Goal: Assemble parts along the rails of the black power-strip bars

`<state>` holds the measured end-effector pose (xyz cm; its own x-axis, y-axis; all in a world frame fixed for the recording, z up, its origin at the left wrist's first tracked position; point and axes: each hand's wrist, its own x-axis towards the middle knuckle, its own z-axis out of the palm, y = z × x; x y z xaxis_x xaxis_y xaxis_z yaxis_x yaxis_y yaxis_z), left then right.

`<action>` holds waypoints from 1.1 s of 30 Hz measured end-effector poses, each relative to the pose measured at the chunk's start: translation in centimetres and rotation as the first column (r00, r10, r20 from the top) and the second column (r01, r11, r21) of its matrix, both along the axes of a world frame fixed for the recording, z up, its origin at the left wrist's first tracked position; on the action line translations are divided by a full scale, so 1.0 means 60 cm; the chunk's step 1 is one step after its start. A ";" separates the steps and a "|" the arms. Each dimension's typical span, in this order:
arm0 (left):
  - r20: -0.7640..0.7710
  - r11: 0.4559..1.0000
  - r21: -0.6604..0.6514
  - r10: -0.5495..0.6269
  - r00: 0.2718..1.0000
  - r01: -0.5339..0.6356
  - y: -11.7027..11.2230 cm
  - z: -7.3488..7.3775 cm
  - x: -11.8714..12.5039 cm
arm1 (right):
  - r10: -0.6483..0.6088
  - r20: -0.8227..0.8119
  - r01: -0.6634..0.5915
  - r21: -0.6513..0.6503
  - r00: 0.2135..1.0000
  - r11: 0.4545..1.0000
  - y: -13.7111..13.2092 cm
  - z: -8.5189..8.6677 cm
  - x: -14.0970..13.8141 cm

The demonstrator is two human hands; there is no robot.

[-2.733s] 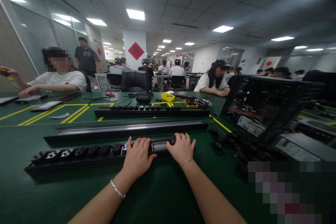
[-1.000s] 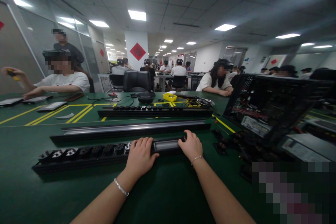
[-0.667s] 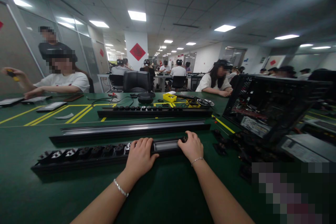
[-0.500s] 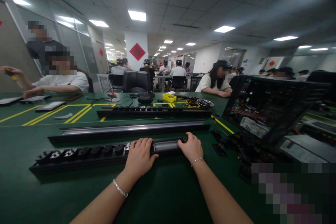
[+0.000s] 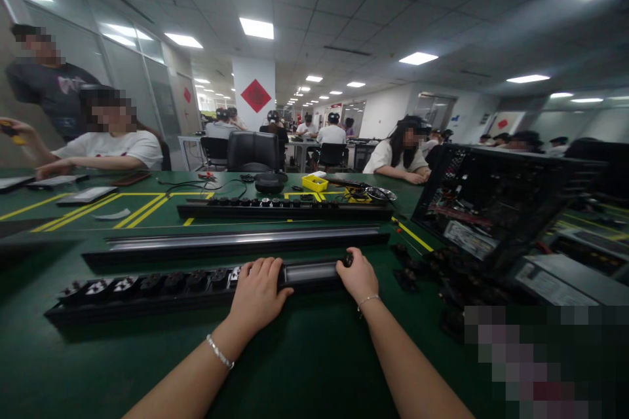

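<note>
Green bench point(image 5: 304, 366), lit ceiling panels point(image 5: 256, 28): your left hand point(image 5: 259, 291) clasps black rail point(image 5: 137, 311), right hand point(image 5: 361, 276) pinches dark module point(image 5: 348, 260).

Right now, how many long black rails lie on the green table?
3. The nearest rail has the left hand on it and the right hand at its right end; the middle rail lies beyond, the farthest rail behind that. The open computer case could hide others.
</note>
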<state>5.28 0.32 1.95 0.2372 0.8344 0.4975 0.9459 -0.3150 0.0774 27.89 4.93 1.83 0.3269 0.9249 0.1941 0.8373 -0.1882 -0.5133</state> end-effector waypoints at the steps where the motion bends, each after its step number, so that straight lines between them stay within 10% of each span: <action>1: -0.002 1.000 0.001 -0.002 1.000 0.002 0.000 0.000 0.000 | -0.001 -0.015 0.001 -0.005 1.000 1.000 0.001 0.000 0.002; 33: -0.023 1.000 0.027 -0.003 1.000 0.004 0.001 -0.003 -0.003 | 0.021 -0.376 0.031 0.132 0.926 0.991 0.027 -0.025 0.061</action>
<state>5.10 0.37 1.80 0.2515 0.8200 0.5142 0.9463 -0.3198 0.0471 31.58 6.54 0.36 0.4043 0.8972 0.1777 0.5772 -0.0996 -0.8105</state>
